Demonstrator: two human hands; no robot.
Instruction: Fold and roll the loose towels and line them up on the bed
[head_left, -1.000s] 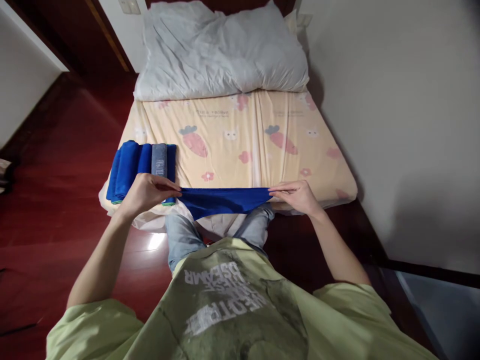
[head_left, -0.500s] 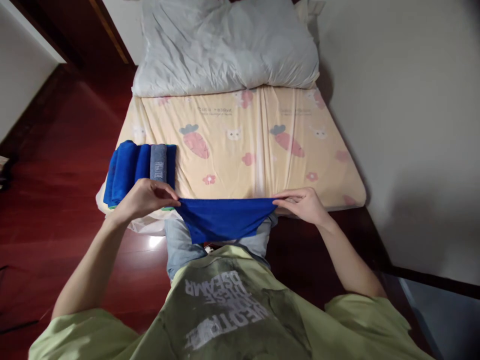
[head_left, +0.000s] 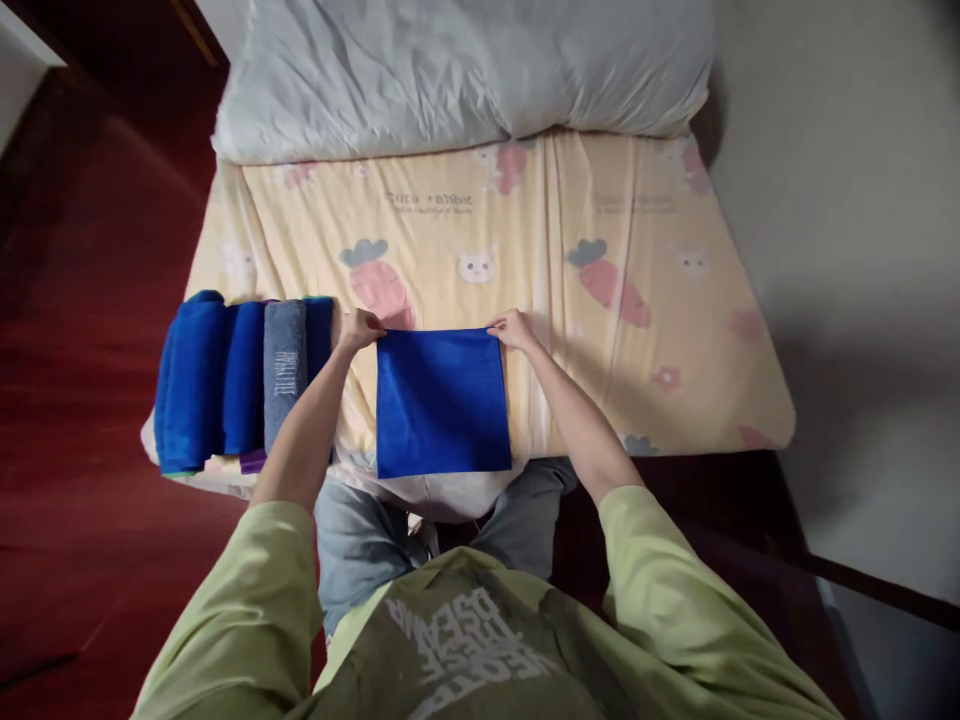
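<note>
A blue cloth (head_left: 442, 402) lies flat as a square on the near edge of the bed (head_left: 525, 270). My left hand (head_left: 360, 327) pinches its far left corner. At the far right corner my right hand (head_left: 512, 328) pinches the cloth as well. Just left of my left arm stands a row of rolled towels (head_left: 240, 375), blue ones and one grey.
The bed has a yellow sheet printed with carrots and cats, and a white pillow (head_left: 465, 65) lies at its far end. A pale wall (head_left: 862, 250) runs along the right side. Dark red wooden floor (head_left: 67, 400) lies to the left.
The cloth was stretched in the air between my hands in front of the bed. Both hands moved forward and closer together, and the cloth now lies spread flat on the sheet.
</note>
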